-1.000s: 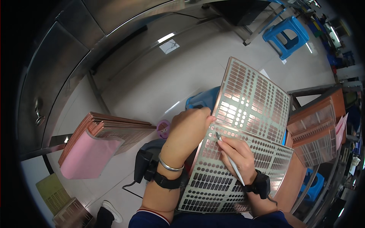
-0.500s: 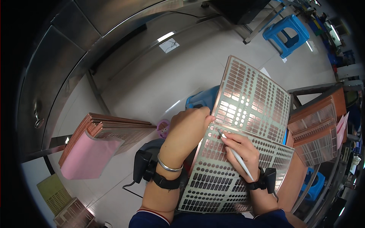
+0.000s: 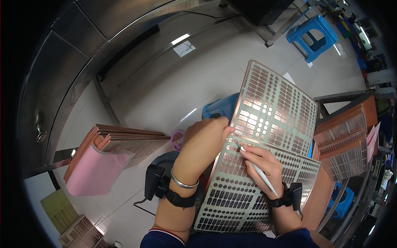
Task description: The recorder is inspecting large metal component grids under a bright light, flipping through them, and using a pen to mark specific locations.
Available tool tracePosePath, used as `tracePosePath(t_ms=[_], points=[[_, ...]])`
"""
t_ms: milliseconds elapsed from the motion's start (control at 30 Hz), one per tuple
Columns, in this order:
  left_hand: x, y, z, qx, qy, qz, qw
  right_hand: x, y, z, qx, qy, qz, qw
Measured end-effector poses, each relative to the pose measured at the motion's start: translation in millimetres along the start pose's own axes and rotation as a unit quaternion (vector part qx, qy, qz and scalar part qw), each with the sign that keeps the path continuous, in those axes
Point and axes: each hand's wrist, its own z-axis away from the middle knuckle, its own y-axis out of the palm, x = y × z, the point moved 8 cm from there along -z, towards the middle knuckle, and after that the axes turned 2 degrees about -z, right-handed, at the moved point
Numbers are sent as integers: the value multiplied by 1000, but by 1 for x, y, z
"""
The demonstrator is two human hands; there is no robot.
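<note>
Two pale green panels with rows of copper-coloured ovals and bars lie before me. The far panel (image 3: 285, 97) leans up from the near panel (image 3: 227, 182), which rests across my lap area. My left hand (image 3: 210, 129) is closed at the left edge where the panels meet, its thumb on the margin; most of its fingers are hidden behind the wrist. Held like a pencil in my right hand (image 3: 264, 163) is a slim white pen-shaped tool (image 3: 264, 179) with a dark, thin tip. That tip meets the near panel close to its upper left corner.
On the left stands a stack of copper-edged panels (image 3: 124, 138) with a pink sheet (image 3: 99, 171) over its front. More panels (image 3: 341, 140) lean on a brown board at right. A blue stool (image 3: 312, 37) stands at the back, near metal cabinets (image 3: 58, 74) on the left.
The tool's tip and my right fingers have shifted very slightly up and left on the near panel. My left hand and both panels stay in place.
</note>
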Motion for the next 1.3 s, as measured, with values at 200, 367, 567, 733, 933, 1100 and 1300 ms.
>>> tracePosePath(t_ms=[200,367,567,733,933,1100,1300], points=[[-2,-1,0,-7,9,-4,1000,0,-1,-1,2,-7,4,1000],[-1,0,0,-10,11,-4,1000,-2,0,-2,10,-6,0,1000],[0,0,-1,2,0,3,1000,-6,-5,-1,-10,22,-16,1000],[1,0,0,3,-3,4,1000,-4,-5,-1,-12,19,-18,1000],[1,0,-1,6,-5,3,1000,-4,-4,-2,-7,16,-13,1000],[1,0,-1,1,-6,0,1000,-3,-4,-3,-8,13,-8,1000],[-1,0,-1,3,-4,-2,1000,-3,-3,-3,-9,13,0,1000]])
